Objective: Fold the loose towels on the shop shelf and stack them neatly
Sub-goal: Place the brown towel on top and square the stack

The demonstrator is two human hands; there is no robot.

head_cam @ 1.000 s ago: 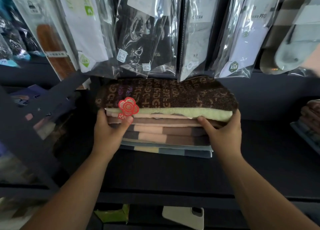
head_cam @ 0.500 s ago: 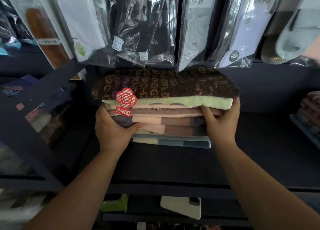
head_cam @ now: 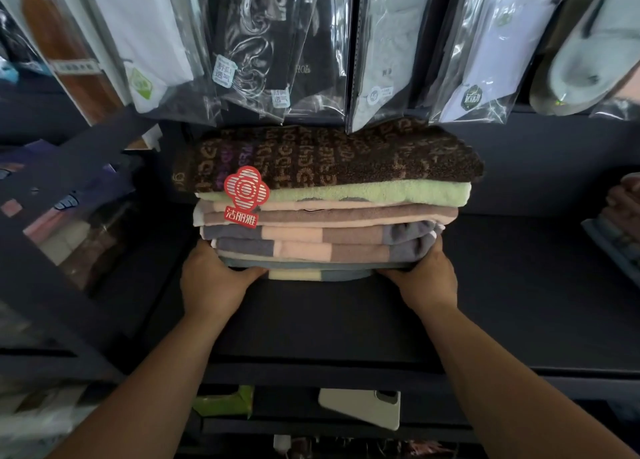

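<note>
A stack of folded towels [head_cam: 325, 230] sits on the dark shelf [head_cam: 519, 285]. A brown lettered towel [head_cam: 329, 160] lies on top, a light green one [head_cam: 363, 192] beneath it, then several pink, brown and grey striped ones. A red flower-shaped tag [head_cam: 246, 192] hangs at the stack's front left. My left hand [head_cam: 211, 282] grips the stack's lower left corner, fingers tucked under the bottom towels. My right hand [head_cam: 424, 280] grips the lower right corner the same way.
Packaged goods in clear bags [head_cam: 381, 50] hang just above the stack. A second pile of towels [head_cam: 623, 223] lies at the shelf's right end. A dark rack [head_cam: 69, 216] stands to the left. A phone [head_cam: 362, 406] and a green pack [head_cam: 225, 403] lie on the shelf below.
Both hands have slid down from the stack's upper sides to its bottom corners and now hold it from beneath. The view has dipped slightly.
</note>
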